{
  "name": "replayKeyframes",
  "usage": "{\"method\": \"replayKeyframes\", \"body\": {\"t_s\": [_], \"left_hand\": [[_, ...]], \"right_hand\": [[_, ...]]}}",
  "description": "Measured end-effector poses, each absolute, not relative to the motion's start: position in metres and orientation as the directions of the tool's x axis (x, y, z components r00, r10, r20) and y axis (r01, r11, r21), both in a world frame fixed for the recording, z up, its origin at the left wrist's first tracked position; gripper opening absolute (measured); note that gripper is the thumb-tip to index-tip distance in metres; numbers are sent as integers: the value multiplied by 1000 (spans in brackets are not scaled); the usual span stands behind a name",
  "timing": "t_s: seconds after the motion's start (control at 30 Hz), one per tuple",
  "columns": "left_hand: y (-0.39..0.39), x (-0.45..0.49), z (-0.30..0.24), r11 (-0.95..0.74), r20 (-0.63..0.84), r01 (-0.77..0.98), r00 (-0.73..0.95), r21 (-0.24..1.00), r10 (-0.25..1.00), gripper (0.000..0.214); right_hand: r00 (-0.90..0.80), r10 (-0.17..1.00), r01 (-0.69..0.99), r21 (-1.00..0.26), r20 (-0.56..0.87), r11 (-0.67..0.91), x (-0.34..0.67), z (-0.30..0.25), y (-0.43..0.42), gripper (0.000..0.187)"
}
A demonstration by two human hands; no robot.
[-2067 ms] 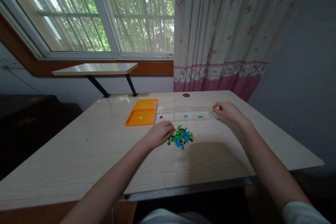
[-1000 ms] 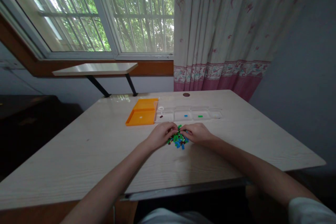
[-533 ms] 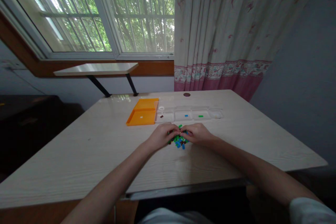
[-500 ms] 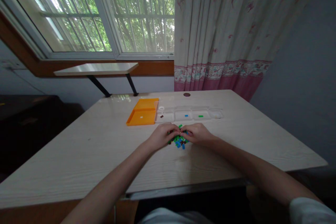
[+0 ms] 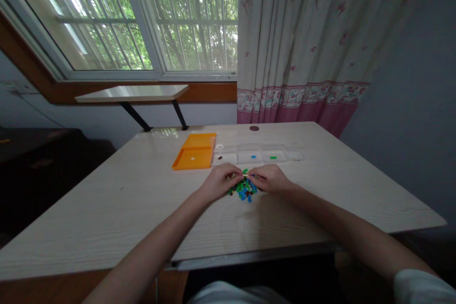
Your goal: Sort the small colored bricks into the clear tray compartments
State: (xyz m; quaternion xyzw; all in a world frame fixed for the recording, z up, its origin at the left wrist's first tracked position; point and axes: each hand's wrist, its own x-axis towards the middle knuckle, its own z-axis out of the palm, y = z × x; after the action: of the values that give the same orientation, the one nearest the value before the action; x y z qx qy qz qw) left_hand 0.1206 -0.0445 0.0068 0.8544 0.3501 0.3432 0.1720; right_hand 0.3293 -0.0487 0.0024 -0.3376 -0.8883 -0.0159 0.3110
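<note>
A small heap of tiny bricks (image 5: 245,189), green, blue and dark brown, lies in the middle of the pale wooden table (image 5: 142,209). My left hand (image 5: 220,181) and my right hand (image 5: 271,179) meet over the heap's far side, fingers curled and pinched together at the tips. What the fingertips pinch is too small to name. Just beyond stands a clear tray with several compartments (image 5: 260,155), holding a brown, a blue and a green piece in separate cells. An orange lid (image 5: 194,156) lies at its left end.
A window with bars and a small shelf on brackets (image 5: 131,93) are behind the table. A flowered curtain (image 5: 302,57) hangs at the back right. A dark cabinet (image 5: 39,161) stands to the left. The table's near edge runs across the bottom.
My right hand came back from the tray's right end to the heap. Both hands have since stayed pinched together over the bricks, shifting only slightly.
</note>
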Motion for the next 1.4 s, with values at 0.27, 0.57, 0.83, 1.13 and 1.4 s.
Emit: {"method": "replayKeyframes", "body": {"t_s": [0.27, 0.57, 0.83, 1.13, 1.4], "left_hand": [[-48, 123, 12, -722, 486, 482, 536, 496, 691, 16], [-51, 121, 14, -766, 544, 469, 540, 440, 643, 20], [-48, 104, 30, -734, 809, 570, 192, 369, 556, 15], [-46, 101, 30, -772, 852, 545, 184, 327, 490, 9], [-41, 101, 25, -758, 820, 551, 213, 348, 531, 13]], "right_hand": [[-593, 579, 619, -143, 560, 772, 330, -1, -46, 29], [-613, 669, 627, -256, 421, 736, 337, 10, -47, 26], [-577, 809, 754, -305, 115, 581, 368, 21, -29, 25], [-638, 768, 712, -337, 57, 616, 370, 13, -25, 17], [-637, 770, 710, -358, 38, 606, 368, 13, -25, 18]]}}
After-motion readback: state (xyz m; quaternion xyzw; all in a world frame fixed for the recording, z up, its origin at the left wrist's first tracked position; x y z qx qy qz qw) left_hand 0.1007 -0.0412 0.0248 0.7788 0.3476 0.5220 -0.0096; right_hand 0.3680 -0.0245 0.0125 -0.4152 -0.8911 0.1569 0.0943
